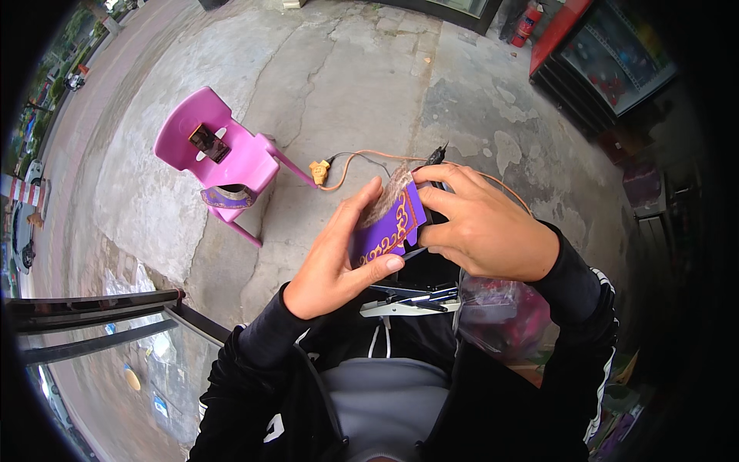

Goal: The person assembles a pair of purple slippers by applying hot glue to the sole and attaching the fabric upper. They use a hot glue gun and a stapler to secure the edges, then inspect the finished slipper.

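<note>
My left hand (339, 258) grips a purple card box (391, 233) with gold scrollwork, the thumb along its near edge and the fingers behind its left side. A brownish, mesh-like material (392, 192) shows along the box's far side. My right hand (485, 227) is closed on the right edge of the same box, fingertips pressed against it; what lies under those fingertips is hidden. Below the hands, on my lap, several pen-like black tools lie by a white-edged piece (412, 306). Just beyond the right fingers lies a black pointed object (437, 155).
On the left stands a pink plastic chair (245, 150) bearing a dark box (208, 143) and a curved purple piece (229, 197). An orange cord with a yellow socket (319, 171) crosses the concrete. A clear bag (504, 308) sits at right; a glass-door cooler (608, 65) and fire extinguisher (526, 25) stand beyond.
</note>
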The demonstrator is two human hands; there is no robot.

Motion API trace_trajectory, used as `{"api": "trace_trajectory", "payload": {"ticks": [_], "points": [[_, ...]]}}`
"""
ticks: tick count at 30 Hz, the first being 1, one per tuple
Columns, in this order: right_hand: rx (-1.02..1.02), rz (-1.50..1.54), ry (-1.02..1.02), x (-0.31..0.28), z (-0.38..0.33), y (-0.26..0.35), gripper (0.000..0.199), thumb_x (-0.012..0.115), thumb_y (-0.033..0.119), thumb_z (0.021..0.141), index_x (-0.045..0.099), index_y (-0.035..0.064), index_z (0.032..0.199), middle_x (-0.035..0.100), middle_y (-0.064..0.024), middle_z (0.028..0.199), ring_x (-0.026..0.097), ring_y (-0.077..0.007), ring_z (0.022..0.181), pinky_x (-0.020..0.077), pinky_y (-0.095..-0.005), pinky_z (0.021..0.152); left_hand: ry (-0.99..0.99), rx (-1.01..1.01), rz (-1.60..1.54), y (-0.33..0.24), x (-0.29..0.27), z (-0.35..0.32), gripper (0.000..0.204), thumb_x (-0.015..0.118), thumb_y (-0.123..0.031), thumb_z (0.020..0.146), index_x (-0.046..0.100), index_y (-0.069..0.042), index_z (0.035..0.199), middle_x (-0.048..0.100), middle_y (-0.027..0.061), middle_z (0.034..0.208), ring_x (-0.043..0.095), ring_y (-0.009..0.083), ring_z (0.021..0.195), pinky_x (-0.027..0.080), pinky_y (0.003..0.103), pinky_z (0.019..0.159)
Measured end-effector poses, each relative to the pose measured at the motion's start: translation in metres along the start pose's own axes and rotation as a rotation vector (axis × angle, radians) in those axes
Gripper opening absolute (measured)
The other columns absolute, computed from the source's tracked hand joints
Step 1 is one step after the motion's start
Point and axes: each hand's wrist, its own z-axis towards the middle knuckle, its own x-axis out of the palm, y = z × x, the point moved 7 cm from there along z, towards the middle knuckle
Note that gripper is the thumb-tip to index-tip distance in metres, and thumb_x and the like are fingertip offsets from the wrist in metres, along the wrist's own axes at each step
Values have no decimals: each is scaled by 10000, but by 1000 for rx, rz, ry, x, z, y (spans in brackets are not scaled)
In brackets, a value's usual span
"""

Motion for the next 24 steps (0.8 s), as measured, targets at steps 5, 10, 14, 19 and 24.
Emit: {"api": "trace_trajectory", "payload": {"ticks": [5,10,14,19,24], "points": [[17,45,38,-16,-11,17,133,763,139,762,714,106,881,609,-73,1088,494,-350,1260,414,-488,1038,56,68,89,-22,3,-4,901,778,-253,838,299,-10,1561,481,193,1394,494,304,1322,340,418,1149],[123,139,-22,-26,-19,18,364,774,147,773,638,84,1105,650,-77,1157,457,-339,1345,381,-491,1066,-8,83,93,-25,12,-8,844,742,-267,849,343,-7,1545,466,213,1384,483,322,1301,353,428,1122],[230,271,-191,-29,-25,10,458,775,145,801,600,67,1217,664,-88,1093,555,-315,1179,411,-439,1017,-48,74,164,-21,22,-13,880,784,-313,839,343,-38,1549,439,222,1364,475,337,1252,401,414,1071],[128,189,-268,-19,-24,10,342,787,143,807,679,76,1125,665,-87,950,631,-281,918,470,-392,881,-77,79,185,-16,31,-16,914,809,-356,834,337,-29,1545,468,217,1311,528,338,1179,458,394,1013],[8,-20,-295,-14,-15,18,383,808,162,785,676,50,1126,678,-54,908,642,-252,922,475,-435,913,-73,95,158,-10,32,-20,858,760,-359,880,332,-28,1546,485,205,1281,561,335,1132,475,379,976]]}}
